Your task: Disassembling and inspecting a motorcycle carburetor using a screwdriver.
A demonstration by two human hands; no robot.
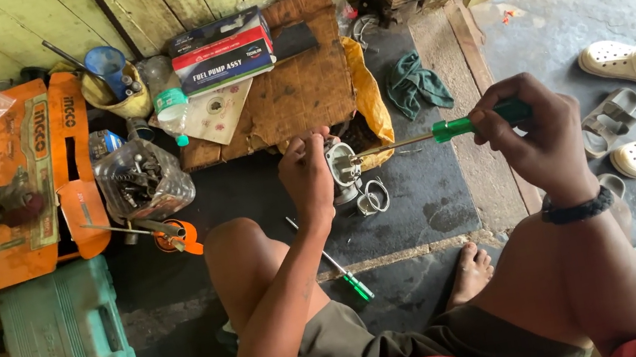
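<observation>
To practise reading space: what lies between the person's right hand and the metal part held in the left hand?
In the head view, only the screwdriver spans it: the right hand grips its green handle, and the shaft reaches the metal part in the left hand.

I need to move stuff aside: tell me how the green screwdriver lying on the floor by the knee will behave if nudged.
The spare screwdriver looks stiff, with a thin metal shaft. Its rounded green handle suggests it may roll on the smooth dark floor. It is probably light, and nothing around it would stop it.
</observation>
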